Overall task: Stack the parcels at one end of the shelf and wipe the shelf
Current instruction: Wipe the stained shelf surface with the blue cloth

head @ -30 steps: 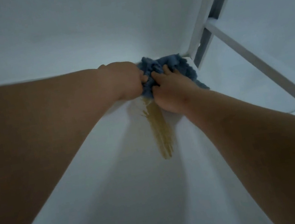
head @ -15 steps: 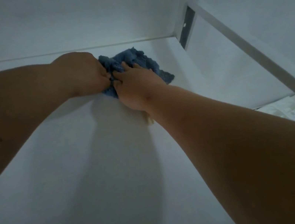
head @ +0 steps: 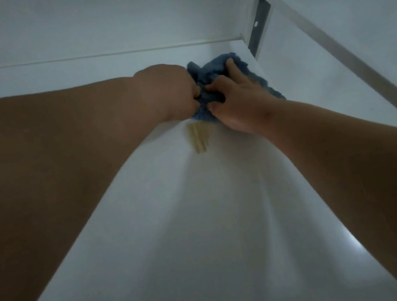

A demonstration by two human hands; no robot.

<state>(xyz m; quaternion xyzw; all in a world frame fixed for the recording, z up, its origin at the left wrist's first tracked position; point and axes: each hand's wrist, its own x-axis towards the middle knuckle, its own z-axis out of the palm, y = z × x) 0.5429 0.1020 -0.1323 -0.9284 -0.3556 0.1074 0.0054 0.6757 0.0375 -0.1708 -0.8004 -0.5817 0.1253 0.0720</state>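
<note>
Your white shelf is smooth and glossy; the streaky yellowish stain just before the cloth could smear wider if you drag through it. Beyond it, your left hand and right hand together clamp the bunched, fuzzy blue cloth. No parcels show.

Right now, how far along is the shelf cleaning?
Done: no parcels show on the visible part of the white shelf, so stacking may be finished, though the stack is out of view. In hand: both hands, left hand and right hand, press the blue cloth near the far right corner. Left: the yellowish streak just below the cloth.
</note>
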